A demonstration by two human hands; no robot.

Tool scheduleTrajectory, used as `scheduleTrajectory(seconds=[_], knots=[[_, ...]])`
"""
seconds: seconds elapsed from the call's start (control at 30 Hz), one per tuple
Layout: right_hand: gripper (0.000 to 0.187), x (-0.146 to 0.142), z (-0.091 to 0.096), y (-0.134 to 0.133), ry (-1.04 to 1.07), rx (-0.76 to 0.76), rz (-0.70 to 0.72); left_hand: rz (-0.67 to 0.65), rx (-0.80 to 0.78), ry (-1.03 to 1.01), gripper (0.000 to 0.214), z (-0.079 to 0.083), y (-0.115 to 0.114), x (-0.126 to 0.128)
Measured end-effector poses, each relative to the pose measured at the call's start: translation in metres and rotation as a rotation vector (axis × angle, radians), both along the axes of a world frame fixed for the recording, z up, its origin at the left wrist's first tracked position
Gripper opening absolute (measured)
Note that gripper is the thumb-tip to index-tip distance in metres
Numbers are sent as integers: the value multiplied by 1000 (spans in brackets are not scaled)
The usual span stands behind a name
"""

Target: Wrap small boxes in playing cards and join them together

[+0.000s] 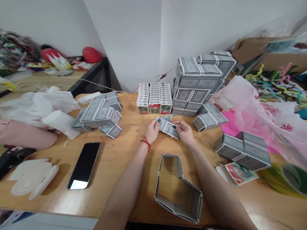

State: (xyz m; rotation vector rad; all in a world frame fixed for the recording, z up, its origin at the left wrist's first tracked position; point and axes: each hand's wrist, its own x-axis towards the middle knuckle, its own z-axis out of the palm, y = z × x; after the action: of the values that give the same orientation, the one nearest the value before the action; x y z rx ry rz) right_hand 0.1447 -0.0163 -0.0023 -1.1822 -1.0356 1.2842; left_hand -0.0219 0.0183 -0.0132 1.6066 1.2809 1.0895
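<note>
Both my hands meet over the middle of the wooden table (124,153). My left hand (152,131) and my right hand (185,132) are closed on the two ends of a short row of grey patterned card packs (168,127). A red string circles my left wrist. Behind the packs stands a block of small packs (154,98) with red and green fronts. In front of my arms lies an opened grey wrapper sleeve (177,188), empty and bent into an angle.
Grey bundles are stacked high at the back right (199,83), more lie at the left (100,115) and right (244,150). A black phone (84,164) lies left of my arm. White plastic (31,177), a pink bag (259,115), another person's pink sleeve (24,137).
</note>
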Motion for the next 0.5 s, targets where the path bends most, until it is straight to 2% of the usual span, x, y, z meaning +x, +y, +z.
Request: scheduleTrajectory(seconds=[0.2,0.37,0.5], knots=[[27,0,-3,1,0,-6,3,-64,-33,8,37,-1,-2,2],[28,-1,-1,1,8,-26,1,-45,9,112,37,-1,-2,2],[27,-1,0,1,19,-17,3,-30,11,81,36,2,-4,3]])
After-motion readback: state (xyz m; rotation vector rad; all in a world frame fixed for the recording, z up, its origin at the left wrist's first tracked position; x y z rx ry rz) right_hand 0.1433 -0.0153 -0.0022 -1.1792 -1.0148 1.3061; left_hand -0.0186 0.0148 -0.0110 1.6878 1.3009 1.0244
